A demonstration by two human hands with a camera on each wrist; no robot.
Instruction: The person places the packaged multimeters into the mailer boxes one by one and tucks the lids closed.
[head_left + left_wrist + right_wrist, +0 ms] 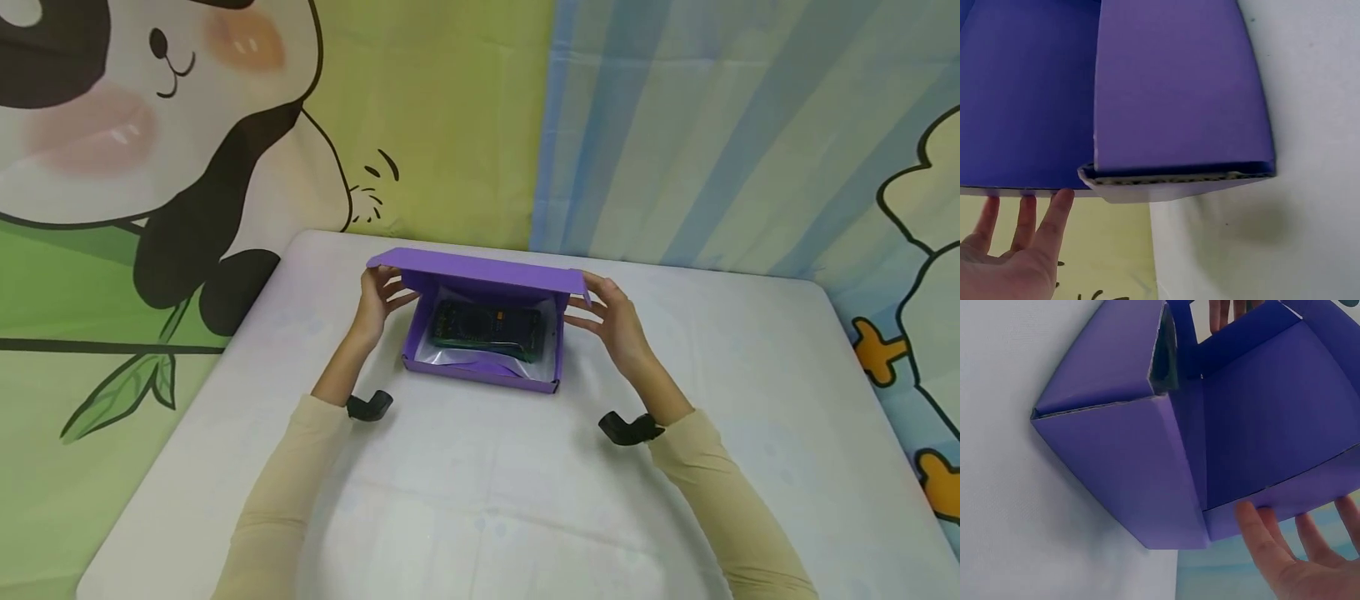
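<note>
The left hand [377,297] holds the left end of the purple lid [480,271], fingers straight and spread against its edge; the right hand [611,321] does the same at the right end, fingers apart and pressed flat rather than curled around it. The lid belongs to a purple cardboard box [480,371] that sits at the middle of the frame on the white tabletop [487,500], with the lid half raised over it. Inside lies a dark green board [486,331] in a clear bag. To move the lid well, I judge both hands should travel evenly so the hinge fold does not twist, with the side flaps guided past the walls. No brand, label or writing can be read on the box or the board.
</note>
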